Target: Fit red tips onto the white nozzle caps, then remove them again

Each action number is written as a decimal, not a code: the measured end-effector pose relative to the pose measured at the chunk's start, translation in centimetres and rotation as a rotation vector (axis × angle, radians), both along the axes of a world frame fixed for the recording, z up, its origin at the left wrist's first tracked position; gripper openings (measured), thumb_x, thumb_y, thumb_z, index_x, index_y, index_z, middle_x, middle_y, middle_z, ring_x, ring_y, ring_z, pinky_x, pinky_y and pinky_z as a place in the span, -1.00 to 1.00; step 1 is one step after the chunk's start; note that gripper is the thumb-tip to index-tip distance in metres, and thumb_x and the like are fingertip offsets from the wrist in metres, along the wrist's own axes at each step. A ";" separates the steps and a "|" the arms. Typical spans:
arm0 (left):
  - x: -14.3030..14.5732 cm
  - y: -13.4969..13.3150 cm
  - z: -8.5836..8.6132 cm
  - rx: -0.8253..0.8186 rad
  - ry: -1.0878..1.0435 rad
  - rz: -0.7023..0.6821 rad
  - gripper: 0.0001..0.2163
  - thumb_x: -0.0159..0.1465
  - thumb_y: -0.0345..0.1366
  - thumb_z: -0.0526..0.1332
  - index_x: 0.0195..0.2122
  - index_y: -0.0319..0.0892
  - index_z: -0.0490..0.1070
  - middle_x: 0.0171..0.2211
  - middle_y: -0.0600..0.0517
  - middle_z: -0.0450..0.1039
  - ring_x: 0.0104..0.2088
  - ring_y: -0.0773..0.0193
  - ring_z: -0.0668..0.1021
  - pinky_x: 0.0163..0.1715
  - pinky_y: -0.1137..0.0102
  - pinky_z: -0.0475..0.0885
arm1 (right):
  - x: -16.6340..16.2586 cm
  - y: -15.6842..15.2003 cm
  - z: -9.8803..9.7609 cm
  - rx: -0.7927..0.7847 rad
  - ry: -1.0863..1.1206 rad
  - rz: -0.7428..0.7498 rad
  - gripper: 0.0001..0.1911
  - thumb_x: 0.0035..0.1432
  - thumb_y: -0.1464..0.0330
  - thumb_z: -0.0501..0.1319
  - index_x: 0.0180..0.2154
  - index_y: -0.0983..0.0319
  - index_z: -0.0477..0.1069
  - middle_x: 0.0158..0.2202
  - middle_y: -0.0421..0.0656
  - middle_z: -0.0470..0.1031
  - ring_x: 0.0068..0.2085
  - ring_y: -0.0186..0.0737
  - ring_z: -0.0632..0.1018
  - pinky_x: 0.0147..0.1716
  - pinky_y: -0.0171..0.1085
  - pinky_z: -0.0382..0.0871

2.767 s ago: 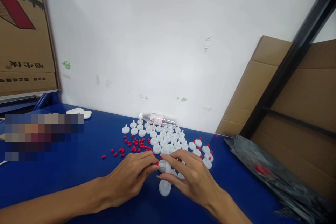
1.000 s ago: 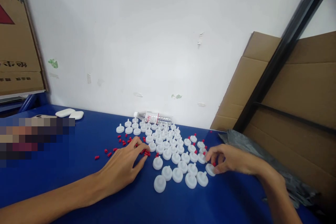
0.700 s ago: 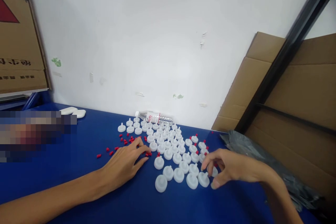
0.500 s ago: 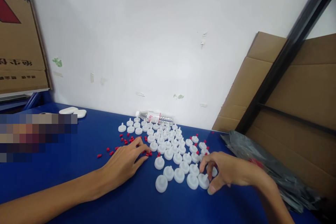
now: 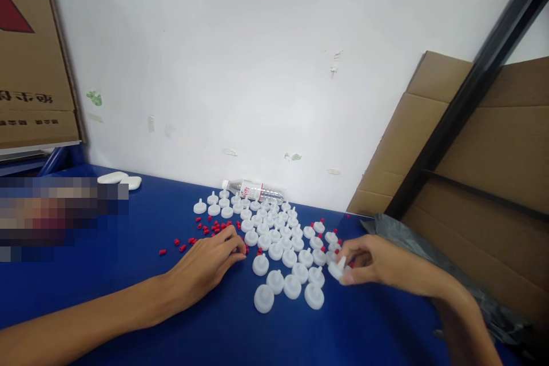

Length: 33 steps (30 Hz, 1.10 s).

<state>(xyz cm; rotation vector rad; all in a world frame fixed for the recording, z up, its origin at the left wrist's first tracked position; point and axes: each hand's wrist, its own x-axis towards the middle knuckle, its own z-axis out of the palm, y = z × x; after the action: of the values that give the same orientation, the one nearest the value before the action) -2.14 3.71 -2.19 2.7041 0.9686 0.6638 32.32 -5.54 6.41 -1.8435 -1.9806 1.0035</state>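
My right hand (image 5: 364,263) pinches a white spouted cap (image 5: 337,270) between thumb and fingers, tilted and raised off the table. My left hand (image 5: 221,254) is closed with its fingertips low over the table, around a small red tip cap (image 5: 247,250) that shows at the fingertips. Behind that hand lie several loose red tip caps (image 5: 206,231). Between the hands, many white spouted caps (image 5: 275,251) stand spout up in a loose cluster. Near the right hand, several white caps bear red tips, such as this capped one (image 5: 318,227).
A clear plastic bottle (image 5: 257,190) lies along the wall behind the cluster. White rounded objects (image 5: 131,183) rest at the back left of the blue table (image 5: 206,337). Grey plastic bags (image 5: 398,237) and cardboard (image 5: 398,137) flank the right side. A cardboard box (image 5: 38,68) stands at left.
My right hand has taken hold of a white spouted cap from the front right of the cluster and lifted it. The left hand's fingers have closed at the red tip caps.
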 end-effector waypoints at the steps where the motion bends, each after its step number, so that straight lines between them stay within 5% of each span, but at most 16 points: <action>1: 0.0 -0.1 0.0 -0.005 0.003 -0.012 -0.76 0.45 -0.27 -0.04 -0.17 -0.14 0.42 -0.14 -0.02 0.41 -0.29 0.25 0.54 -0.33 0.42 0.40 | 0.1 0.0 0.2 0.031 0.039 -0.005 -0.58 -0.03 0.06 0.39 -0.22 0.21 0.53 -0.36 -0.16 0.60 -0.30 -0.16 0.59 -0.34 -0.34 0.40; 13: 0.1 -0.5 0.1 0.032 0.187 -0.034 -0.86 0.41 -0.34 0.06 -0.15 -0.11 0.41 -0.13 -0.01 0.42 -0.29 0.22 0.57 -0.40 0.42 0.33 | -2.3 1.6 -0.5 0.277 0.077 -0.052 -0.58 -0.01 0.08 0.39 -0.20 0.21 0.50 -0.15 -0.07 0.61 -0.30 -0.15 0.61 -0.35 -0.28 0.46; 19: -0.1 -1.1 0.7 0.049 0.114 -0.066 -0.88 0.38 -0.35 0.06 -0.18 -0.11 0.38 -0.19 0.04 0.45 -0.37 0.25 0.54 -0.43 0.39 0.28 | -3.2 1.9 -0.9 0.375 0.060 -0.005 -0.43 0.18 0.07 0.26 0.18 0.11 0.32 -0.15 -0.15 0.59 -0.44 -0.29 0.53 -0.37 -0.27 0.44; 26: 0.0 -1.4 1.1 -0.025 -0.075 -0.094 -0.89 0.29 -0.42 0.11 -0.21 -0.12 0.37 -0.27 0.09 0.46 -0.52 0.39 0.46 -0.49 0.48 0.29 | -4.7 1.9 -1.3 0.540 -0.081 0.049 -0.59 0.26 0.02 0.17 -0.02 0.14 0.44 -0.30 -0.18 0.55 -0.34 -0.23 0.53 -0.35 -0.28 0.40; 33: -0.1 -1.7 1.1 0.042 -0.177 -0.167 -0.77 0.40 -0.40 0.06 -0.03 -0.06 0.45 -0.19 0.04 0.50 -0.42 0.38 0.54 -0.39 0.50 0.41 | -5.0 2.0 -2.3 0.702 -0.216 0.004 -0.65 0.30 0.06 0.14 0.01 0.09 0.37 -0.09 -0.14 0.54 -0.23 -0.17 0.57 -0.26 -0.21 0.46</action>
<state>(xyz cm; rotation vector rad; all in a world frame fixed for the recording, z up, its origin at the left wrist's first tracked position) -2.19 2.02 -1.04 2.6682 0.6861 0.8798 27.36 -3.54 4.12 -1.5750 -2.0771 0.0583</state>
